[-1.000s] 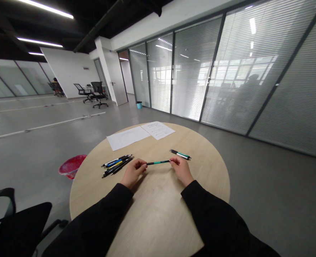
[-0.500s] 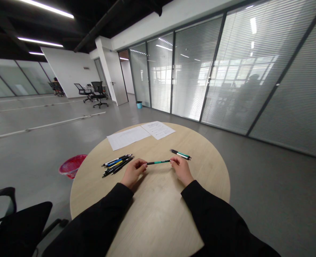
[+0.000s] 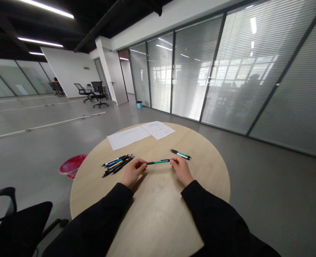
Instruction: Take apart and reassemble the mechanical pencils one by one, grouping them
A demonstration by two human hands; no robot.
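A black chair [image 3: 21, 228] stands beyond the left side of the worktop [image 3: 158, 207], at its near part. Farther along that side, a red basin [image 3: 73, 166] sits on the floor [image 3: 40, 157], partly hidden by the worktop's rim. On the left part of the round worktop lies a loose pile of pens [image 3: 117, 166], black with some blue, yellow and white; their long axes slant from near left to far right. A blank-looking sheet [image 3: 128, 138] lies at the worktop's far left edge.

The left hand [image 3: 133, 173] is over the middle of the worktop, just right of the pile, thumb and fingertips pinching the left end of a green pen [image 3: 158, 162]. The green pen is over the worktop's middle, its long axis running almost straight across from left to right, the right end slightly farther away. Its black grip end points left, and its clip end points right. A printed sheet [image 3: 158, 130] lies at the worktop's far edge. The right hand [image 3: 181, 169] pinches the clip end between thumb and fingertips. On the right part of the worktop, just beyond that hand, two pens [image 3: 179, 154] lie side by side, one green and black, one white and black, both slanting from far left to near right.
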